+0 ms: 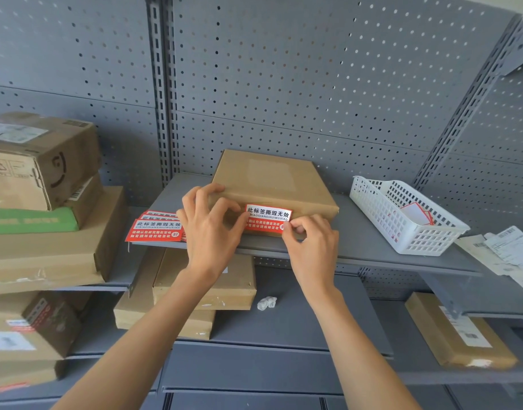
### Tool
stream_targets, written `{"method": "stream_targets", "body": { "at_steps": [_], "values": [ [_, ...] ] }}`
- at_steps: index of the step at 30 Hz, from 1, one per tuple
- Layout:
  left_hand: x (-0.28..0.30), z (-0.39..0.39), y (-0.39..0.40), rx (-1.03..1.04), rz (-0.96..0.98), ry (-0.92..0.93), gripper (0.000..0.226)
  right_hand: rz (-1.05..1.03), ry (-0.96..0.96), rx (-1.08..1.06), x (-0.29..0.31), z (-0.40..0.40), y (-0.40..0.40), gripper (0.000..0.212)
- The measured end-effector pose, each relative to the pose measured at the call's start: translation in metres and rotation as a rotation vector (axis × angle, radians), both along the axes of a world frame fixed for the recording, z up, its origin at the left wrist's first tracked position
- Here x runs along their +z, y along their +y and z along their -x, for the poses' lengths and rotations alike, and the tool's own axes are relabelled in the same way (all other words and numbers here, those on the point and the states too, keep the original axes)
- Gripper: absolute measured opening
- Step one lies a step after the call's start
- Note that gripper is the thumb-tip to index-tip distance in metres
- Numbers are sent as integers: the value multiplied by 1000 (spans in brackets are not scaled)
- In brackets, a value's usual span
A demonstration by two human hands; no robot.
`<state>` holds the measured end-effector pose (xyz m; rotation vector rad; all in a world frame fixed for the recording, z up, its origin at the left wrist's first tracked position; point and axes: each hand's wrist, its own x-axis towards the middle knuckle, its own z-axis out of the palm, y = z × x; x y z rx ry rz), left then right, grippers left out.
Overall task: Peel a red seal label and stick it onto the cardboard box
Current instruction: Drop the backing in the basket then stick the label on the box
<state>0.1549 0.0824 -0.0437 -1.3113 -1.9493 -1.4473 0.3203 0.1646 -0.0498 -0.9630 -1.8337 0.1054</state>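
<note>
A flat brown cardboard box [272, 179] lies on the grey shelf [372, 250]. A red and white seal label [267, 218] sits against the box's front edge, over the seam. My left hand [210, 229] rests on the box's left front corner, its thumb and forefinger at the label's left end. My right hand [312, 247] pinches the label's lower right corner. Whether the label is fully stuck down I cannot tell. A small stack of spare red seal labels [155, 229] lies on the shelf just left of my left hand.
A white plastic basket [402, 214] with peeled backing slips stands to the right of the box. Stacked parcels [41, 184] fill the left shelf. More flat boxes [207, 288] and a crumpled paper scrap [266, 303] lie on the shelf below. Paper slips [506, 253] lie far right.
</note>
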Motion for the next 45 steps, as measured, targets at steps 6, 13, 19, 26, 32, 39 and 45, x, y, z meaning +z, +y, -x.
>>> {"method": "stream_targets", "body": {
  "at_steps": [6, 13, 19, 26, 32, 39, 45],
  "values": [
    [-1, 4, 1, -1, 38, -39, 33, 7, 54, -113, 4, -5, -2, 39],
    [0, 10, 1, -204, 14, -174, 39, 159, 114, 95, 9, 1, 5, 60],
    [25, 6, -3, -242, -4, -161, 35, 163, 171, 93, 34, 7, 0, 49],
    [93, -12, 6, -148, -60, -223, 36, 97, 92, -116, 103, 11, -2, 66],
    [99, -19, 19, -57, -58, -204, 33, 105, 57, -234, 109, 16, 3, 64],
    [95, -15, 21, -80, -63, -218, 25, 98, 49, -182, 105, 13, 7, 48],
    [94, -13, 20, -98, -76, -240, 25, 114, 62, -135, 103, 7, 10, 38]
  ]
}}
